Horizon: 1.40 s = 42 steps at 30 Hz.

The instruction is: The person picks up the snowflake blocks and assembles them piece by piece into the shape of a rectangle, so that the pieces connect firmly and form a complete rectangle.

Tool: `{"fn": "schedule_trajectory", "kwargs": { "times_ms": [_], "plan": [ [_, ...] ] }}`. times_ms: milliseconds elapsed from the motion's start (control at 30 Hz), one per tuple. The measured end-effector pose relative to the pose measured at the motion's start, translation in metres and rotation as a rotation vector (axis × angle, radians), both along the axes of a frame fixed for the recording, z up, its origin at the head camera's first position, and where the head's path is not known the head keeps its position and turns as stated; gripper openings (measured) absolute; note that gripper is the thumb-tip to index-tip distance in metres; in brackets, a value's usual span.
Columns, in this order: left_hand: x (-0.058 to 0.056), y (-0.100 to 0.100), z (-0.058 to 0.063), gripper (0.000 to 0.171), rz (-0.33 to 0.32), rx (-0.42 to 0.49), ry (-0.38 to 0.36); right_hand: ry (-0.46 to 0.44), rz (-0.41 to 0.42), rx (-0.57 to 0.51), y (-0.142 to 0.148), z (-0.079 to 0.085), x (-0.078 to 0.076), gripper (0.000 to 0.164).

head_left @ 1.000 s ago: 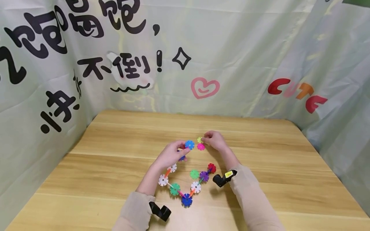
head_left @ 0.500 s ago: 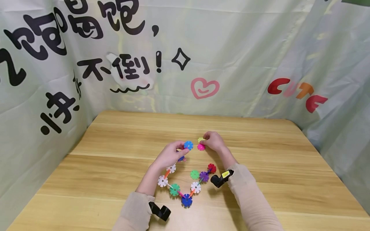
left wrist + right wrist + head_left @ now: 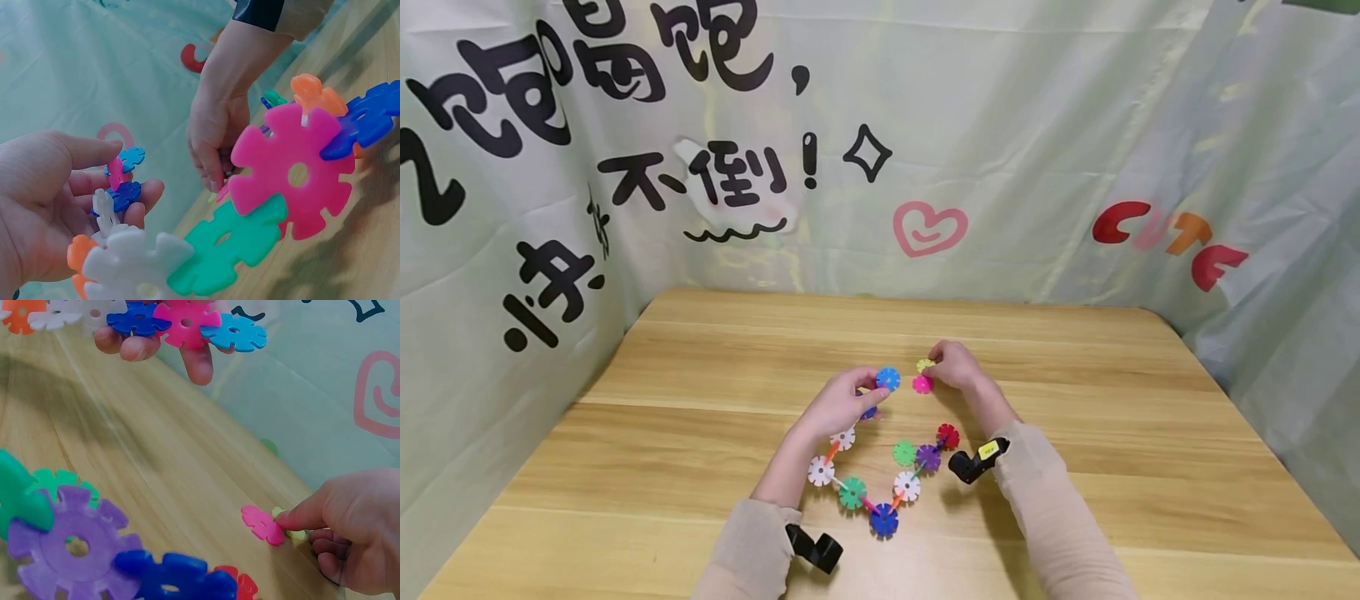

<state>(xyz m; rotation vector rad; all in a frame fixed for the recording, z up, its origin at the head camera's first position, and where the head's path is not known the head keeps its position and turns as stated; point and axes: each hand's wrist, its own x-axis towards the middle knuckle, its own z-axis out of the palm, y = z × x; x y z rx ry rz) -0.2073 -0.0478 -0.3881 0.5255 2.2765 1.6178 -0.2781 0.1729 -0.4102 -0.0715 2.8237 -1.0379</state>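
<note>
My left hand grips the end of a chain of slotted plastic snowflake discs, its thumb at a pink disc between a light blue disc and a dark blue disc. The light blue disc forms the chain's tip. Over at the right, my right hand pinches a yellow-green disc, partly hidden by the fingers. Right beside it lies a loose-looking pink disc; whether the two are joined I cannot tell. The chain bends down through a green disc to a red disc.
A light green disc sits beside the chain's purple disc. All this is on a wooden table, with a printed curtain behind and at the sides. Black wrist cameras hang below both sleeves.
The right hand's fingers have shifted over the yellow-green disc, which moved slightly right. The left hand with the chain's light blue tip drifted a little left.
</note>
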Motion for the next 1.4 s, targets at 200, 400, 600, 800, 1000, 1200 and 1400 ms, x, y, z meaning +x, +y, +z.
{"fn": "schedule_trajectory", "kwargs": {
  "times_ms": [200, 400, 600, 800, 1000, 1200, 1400],
  "plan": [
    [0.000, 0.000, 0.001, 0.024, -0.003, -0.011, 0.007, -0.007, 0.051, 0.007, 0.002, 0.003, 0.001, 0.028],
    [-0.001, 0.000, 0.001, 0.024, -0.013, -0.015, 0.029, -0.002, 0.070, -0.018, 0.005, 0.001, 0.001, 0.026],
    [-0.002, -0.002, -0.001, 0.041, 0.013, -0.021, 0.014, 0.070, 0.065, -0.068, 0.009, -0.003, 0.006, 0.024],
    [-0.001, -0.003, -0.001, 0.049, 0.019, -0.006, 0.005, 0.107, 0.050, -0.187, 0.017, -0.009, 0.013, 0.021],
    [-0.002, -0.003, -0.003, 0.048, 0.019, 0.031, 0.005, 0.011, -0.006, -0.451, 0.027, -0.012, 0.024, 0.018],
    [-0.003, -0.002, -0.003, 0.047, 0.027, 0.041, 0.009, -0.004, -0.014, -0.577, 0.026, -0.005, 0.040, 0.014],
    [-0.003, -0.001, -0.002, 0.047, 0.030, 0.053, -0.004, -0.034, 0.035, -0.649, 0.014, 0.006, 0.058, 0.017]
  ]
}}
